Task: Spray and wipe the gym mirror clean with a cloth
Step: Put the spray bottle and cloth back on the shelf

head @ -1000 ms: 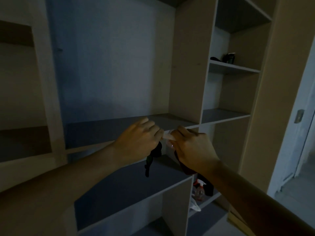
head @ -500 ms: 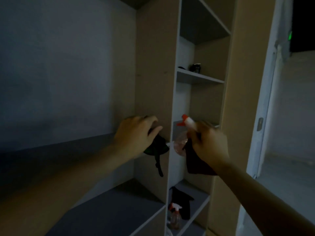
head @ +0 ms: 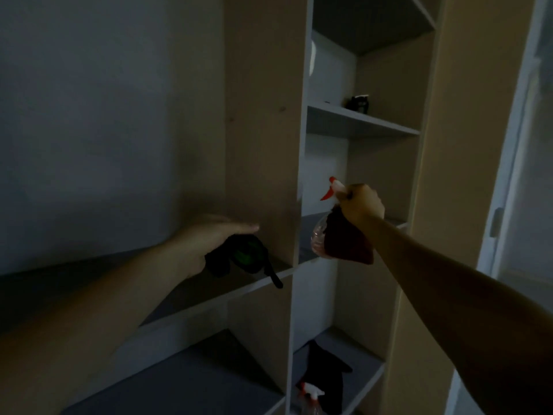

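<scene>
The left hand (head: pixel 209 238) lies flat, fingers stretched straight over a black bundle (head: pixel 242 256) with a green patch that sits on a grey shelf (head: pixel 191 292), its strap dangling past the front edge; the thumb is hidden. Right of the upright panel (head: pixel 263 130), the right hand (head: pixel 362 205) is wrapped round the neck of a clear spray bottle (head: pixel 318 238) with a red trigger, held in the air, with a dark cloth (head: pixel 350 244) hanging against it. Lower down, a second sprayer (head: pixel 311 395) stands by a black rag (head: pixel 326 366)
</scene>
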`<state>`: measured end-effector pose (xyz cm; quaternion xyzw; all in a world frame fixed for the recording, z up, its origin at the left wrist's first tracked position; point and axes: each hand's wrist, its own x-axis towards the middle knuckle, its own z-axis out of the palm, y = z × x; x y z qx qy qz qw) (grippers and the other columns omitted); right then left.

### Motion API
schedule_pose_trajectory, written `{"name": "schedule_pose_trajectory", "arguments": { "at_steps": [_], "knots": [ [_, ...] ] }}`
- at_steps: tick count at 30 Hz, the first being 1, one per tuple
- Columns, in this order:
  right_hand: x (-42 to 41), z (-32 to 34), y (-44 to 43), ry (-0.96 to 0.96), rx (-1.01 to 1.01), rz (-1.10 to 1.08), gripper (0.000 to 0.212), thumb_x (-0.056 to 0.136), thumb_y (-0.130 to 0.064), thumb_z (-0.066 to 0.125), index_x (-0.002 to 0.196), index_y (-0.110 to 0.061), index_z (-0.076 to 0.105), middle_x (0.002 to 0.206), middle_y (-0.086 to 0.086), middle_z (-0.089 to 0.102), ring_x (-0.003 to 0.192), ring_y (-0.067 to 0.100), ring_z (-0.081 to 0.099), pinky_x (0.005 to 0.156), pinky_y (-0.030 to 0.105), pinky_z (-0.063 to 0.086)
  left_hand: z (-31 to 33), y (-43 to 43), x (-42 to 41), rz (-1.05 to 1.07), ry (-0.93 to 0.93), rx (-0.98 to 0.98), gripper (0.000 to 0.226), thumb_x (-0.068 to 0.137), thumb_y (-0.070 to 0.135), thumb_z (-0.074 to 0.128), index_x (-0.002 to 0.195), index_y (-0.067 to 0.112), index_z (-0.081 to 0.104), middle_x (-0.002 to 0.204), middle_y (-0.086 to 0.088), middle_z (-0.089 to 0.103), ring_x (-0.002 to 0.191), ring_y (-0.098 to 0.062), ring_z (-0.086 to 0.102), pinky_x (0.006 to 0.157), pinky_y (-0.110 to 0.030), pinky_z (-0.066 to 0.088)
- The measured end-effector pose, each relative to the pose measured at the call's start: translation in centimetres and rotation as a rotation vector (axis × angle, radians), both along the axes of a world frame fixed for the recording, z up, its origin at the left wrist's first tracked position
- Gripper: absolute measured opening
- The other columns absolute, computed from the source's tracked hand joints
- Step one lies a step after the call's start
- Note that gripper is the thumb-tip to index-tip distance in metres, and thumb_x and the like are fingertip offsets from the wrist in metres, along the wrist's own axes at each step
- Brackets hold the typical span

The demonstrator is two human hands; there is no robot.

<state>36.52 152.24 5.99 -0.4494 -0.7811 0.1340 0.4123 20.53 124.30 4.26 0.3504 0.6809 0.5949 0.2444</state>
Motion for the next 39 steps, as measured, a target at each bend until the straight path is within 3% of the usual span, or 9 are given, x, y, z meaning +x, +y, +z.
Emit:
{"name": "schedule_pose_trajectory", "arguments": {
  "at_steps": [3,14,19,24,26,29,34,37,39],
  "knots": [
    [-1.9,0.2,2.6,-0.018,-0.067,0.017,0.048,0.104,-0.058,0.047,0.098,-0.014,0.065,0.092,0.008,0.068,0.086,0.022,0.067,0.088,0.042,0.056,-0.4,2.0,-0.3,0.068,0.044,-0.036,0.038,0.076,0.015,0.092,0.109,0.005,0.076,0.108,-0.016,0.075,0.092,-0.025,0.07,0.067,-0.026,0.056],
    [-5.0,-0.7,4.3,-0.001,-0.111,0.097,0.042,0.106,-0.052,0.049,0.083,-0.016,0.052,0.093,0.011,0.064,0.08,0.02,0.06,0.079,0.036,0.045,-1.4,4.0,-0.3,0.118,0.121,0.007,0.016,0.088,0.004,0.079,0.1,0.015,0.077,0.098,-0.009,0.076,0.084,-0.02,0.069,0.051,-0.019,0.05],
    [-1.0,0.3,2.2,0.08,0.109,0.073,0.027,0.104,-0.034,0.059,0.115,-0.011,0.067,0.109,0.011,0.07,0.092,0.02,0.066,0.082,0.034,0.047,-0.6,3.9,-0.1,0.091,0.192,0.107,0.016,0.088,0.004,0.079,0.092,0.02,0.078,0.099,-0.007,0.076,0.087,-0.018,0.07,0.057,-0.018,0.052],
    [0.7,1.2,-7.7,0.138,-0.126,0.537,0.047,0.103,-0.046,0.058,0.096,-0.001,0.07,0.099,0.016,0.072,0.096,0.022,0.072,0.095,0.047,0.056,0.8,3.7,0.0,0.086,0.251,0.214,0.019,0.088,0.005,0.079,0.084,0.023,0.076,0.084,0.002,0.074,0.079,-0.013,0.07,0.061,-0.019,0.052],
    [0.1,0.9,-11.1,0.083,-0.443,0.652,0.041,0.096,-0.06,0.06,0.096,-0.019,0.06,0.104,0.007,0.068,0.102,0.022,0.067,0.099,0.04,0.051,1.3,3.4,0.3,0.065,0.286,0.24,0.021,0.089,0.002,0.078,0.084,0.022,0.073,0.083,0.003,0.073,0.075,-0.011,0.069,0.059,-0.019,0.054],
    [-1.1,0.3,-13.1,0.132,-0.649,0.773,0.029,0.093,-0.046,0.071,0.101,-0.019,0.066,0.089,0.002,0.074,0.08,0.016,0.074,0.071,0.026,0.057,1.8,2.2,0.1,0.013,0.401,0.232,0.02,0.087,0.003,0.08,0.086,0.02,0.07,0.089,0.001,0.072,0.081,-0.014,0.069,0.065,-0.022,0.057],
    [-1.0,1.1,-14.4,0.119,-0.629,0.921,0.009,0.095,-0.018,0.071,0.102,-0.014,0.075,0.094,0.005,0.078,0.084,0.005,0.075,0.079,0.018,0.056,2.4,-0.2,-1.4,-0.163,0.27,0.128,0.018,0.093,0.025,0.076,0.109,0.017,0.073,0.093,0.004,0.074,0.091,-0.011,0.07,0.079,-0.024,0.053],
    [-0.8,2.2,-16.4,0.06,-0.519,0.905,0.005,0.099,-0.017,0.066,0.097,-0.022,0.067,0.086,-0.013,0.058,0.045,-0.023,0.046,0.049,-0.005,0.035,1.7,-1.3,-2.4,-0.303,0.032,0.054,0.018,0.1,0.013,0.056,0.109,0.011,0.072,0.102,-0.007,0.072,0.095,-0.022,0.067,0.095,-0.037,0.049],
    [-1.4,2.6,-15.6,0.013,-0.496,0.88,0.003,0.095,-0.023,0.071,0.094,-0.023,0.069,0.087,-0.012,0.062,0.055,-0.021,0.056,0.06,-0.004,0.042,1.1,-1.8,-3.1,-0.351,0.0,0.021,0.018,0.098,0.006,0.053,0.101,0.009,0.071,0.097,-0.008,0.072,0.089,-0.019,0.068,0.092,-0.036,0.05]
  ]
}}
